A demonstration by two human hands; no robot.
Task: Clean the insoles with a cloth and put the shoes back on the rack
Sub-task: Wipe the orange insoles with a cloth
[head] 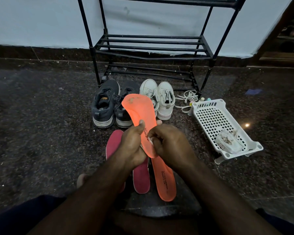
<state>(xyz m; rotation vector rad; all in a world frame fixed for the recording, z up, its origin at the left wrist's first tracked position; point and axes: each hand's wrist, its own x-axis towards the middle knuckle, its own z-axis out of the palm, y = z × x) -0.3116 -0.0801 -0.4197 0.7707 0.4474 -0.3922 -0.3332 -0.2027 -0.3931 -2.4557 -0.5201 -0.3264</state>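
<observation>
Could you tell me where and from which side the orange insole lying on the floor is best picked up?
Probably by its toe end, coming from above and from the right. The orange insole lies flat, its heel end hidden under the right hand, and a pink insole sits close on its left.

Glossy speckled stone floor (pixel 41 133), perforated plastic basket (pixel 215 119), matt metal rack (pixel 149 48)

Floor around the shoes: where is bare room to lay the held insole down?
Bare dark granite floor lies left of the dark grey sneakers, and between the orange insole on the floor and the white perforated plastic basket. Crowded: straight ahead, with both shoe pairs, the two pink insoles and loose white laces.
</observation>
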